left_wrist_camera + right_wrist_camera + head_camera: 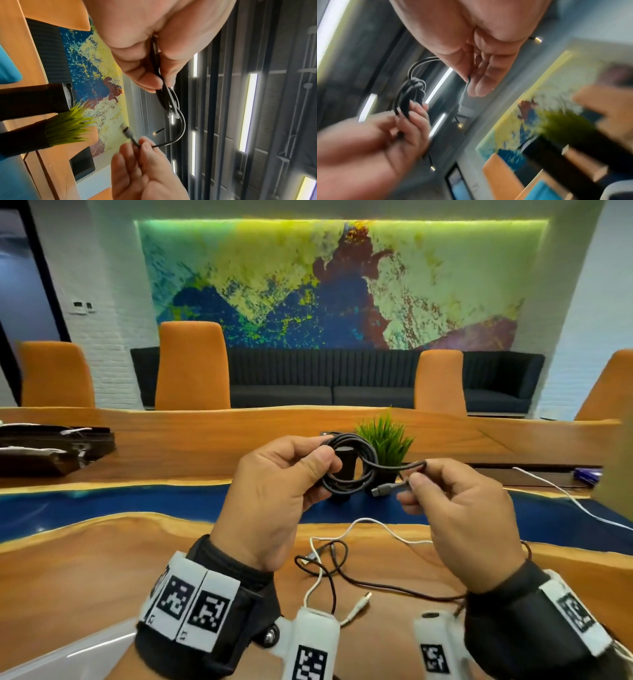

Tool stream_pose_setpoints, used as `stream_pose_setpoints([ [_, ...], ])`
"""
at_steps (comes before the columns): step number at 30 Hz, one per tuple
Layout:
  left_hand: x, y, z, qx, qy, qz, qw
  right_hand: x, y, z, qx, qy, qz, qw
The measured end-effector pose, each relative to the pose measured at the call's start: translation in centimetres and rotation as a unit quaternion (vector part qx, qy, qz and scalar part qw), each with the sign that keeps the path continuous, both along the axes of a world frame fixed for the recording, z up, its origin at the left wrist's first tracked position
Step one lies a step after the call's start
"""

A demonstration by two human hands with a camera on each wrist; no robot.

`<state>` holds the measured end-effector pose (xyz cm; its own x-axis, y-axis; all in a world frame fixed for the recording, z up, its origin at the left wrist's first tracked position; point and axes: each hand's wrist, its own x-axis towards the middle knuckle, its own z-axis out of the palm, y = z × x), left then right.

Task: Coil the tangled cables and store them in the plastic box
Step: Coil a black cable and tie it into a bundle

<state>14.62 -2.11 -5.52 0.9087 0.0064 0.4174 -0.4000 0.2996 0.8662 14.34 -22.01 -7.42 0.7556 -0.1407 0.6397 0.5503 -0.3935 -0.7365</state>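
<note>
Head view showed the left hand (pixel 274 491) pinching a black coil (pixel 349 463) between thumb and fingers, held up above the table (pixel 102 570). The right hand (pixel 459 518) pinched the coil's loose tail just behind its plug (pixel 385 490), thumb and forefinger clamped on the cord, the other fingers curled beside them. Left wrist view confirmed the coil (pixel 164 94) hanging from the left fingers (pixel 145 79) and the plug (pixel 126 130) sticking out past the right fingertips (pixel 145 143).

By my reading, the winding of this cable was nearly finished: only a short tail remained free. The next move would call for tucking or wrapping that tail around the loops so the coil holds, without the left pinch slackening.

On the table below lay a white cable (pixel 373 529) and a thin dark cable (pixel 329 570), crossing each other and not yet coiled. No plastic box could be made out for certain. A plant (pixel 385 440) stood behind the hands.

No brand or legible writing appeared; the wrist bands (pixel 191 604) bore only square black-and-white markers.
</note>
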Motion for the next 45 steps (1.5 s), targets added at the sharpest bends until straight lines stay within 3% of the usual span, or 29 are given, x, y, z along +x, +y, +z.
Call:
stream_pose_setpoints([
  [1, -0.2, -0.3, -0.1, 0.01, -0.007, -0.006, 1.0, -0.1, 0.4, 0.3, 0.112, 0.051, 0.053, 0.991],
  [3, -0.6, -0.9, -0.3, 0.03, -0.022, -0.01, 0.999, -0.4, 1.1, 0.6, 0.281, 0.136, 0.152, 0.938],
  [5, -0.8, -1.3, -0.3, 0.038, -0.035, -0.004, 0.999, -0.7, 1.6, 0.8, 0.356, 0.183, 0.22, 0.89],
  [11, -0.8, -1.6, -0.6, 0.047, -0.07, 0.028, 0.996, -1.5, 2.8, 0.0, 0.367, 0.272, 0.366, 0.811],
  [16, -1.6, -2.4, -0.6, 0.089, -0.139, 0.089, 0.982, -1.4, 2.2, -0.8, 0.349, 0.299, 0.572, 0.68],
  [18, -1.8, -2.4, -0.6, 0.105, -0.167, 0.115, 0.974, -1.6, 2.0, -0.6, 0.34, 0.294, 0.597, 0.664],
  [21, -2.0, -2.7, -0.9, 0.13, -0.198, 0.149, 0.96, -1.8, 2.3, -0.5, 0.367, 0.302, 0.561, 0.678],
  [24, -1.7, -2.7, -1.1, 0.104, -0.199, 0.148, 0.963, -2.0, 2.2, -0.4, 0.36, 0.291, 0.514, 0.723],
  [26, -1.4, -2.3, -0.7, 0.023, -0.168, 0.101, 0.98, -1.9, 2.2, -0.5, 0.264, 0.308, 0.463, 0.788],
  [29, -1.7, -2.0, 0.3, -0.109, -0.063, -0.034, 0.991, -1.4, 2.1, -0.8, 0.069, 0.295, 0.333, 0.893],
  [31, -1.9, -2.1, 0.3, -0.109, -0.006, -0.105, 0.988, -1.1, 1.5, -0.4, 0.011, 0.253, 0.258, 0.933],
  [33, -1.9, -2.2, 0.0, -0.051, 0.029, -0.154, 0.986, -0.9, 0.6, 0.3, 0.002, 0.19, 0.203, 0.961],
  [35, -1.8, -2.4, -0.4, 0.04, 0.029, -0.134, 0.99, -1.1, -0.1, 1.1, 0.023, 0.133, 0.184, 0.973],
  [39, -1.8, -2.7, -1.1, 0.19, -0.055, -0.024, 0.98, -1.7, 0.1, 2.0, 0.094, 0.087, 0.196, 0.972],
  [45, -2.1, -3.0, -1.0, 0.164, -0.052, 0.017, 0.985, -1.9, 0.0, 1.8, 0.128, 0.169, 0.267, 0.94],
])
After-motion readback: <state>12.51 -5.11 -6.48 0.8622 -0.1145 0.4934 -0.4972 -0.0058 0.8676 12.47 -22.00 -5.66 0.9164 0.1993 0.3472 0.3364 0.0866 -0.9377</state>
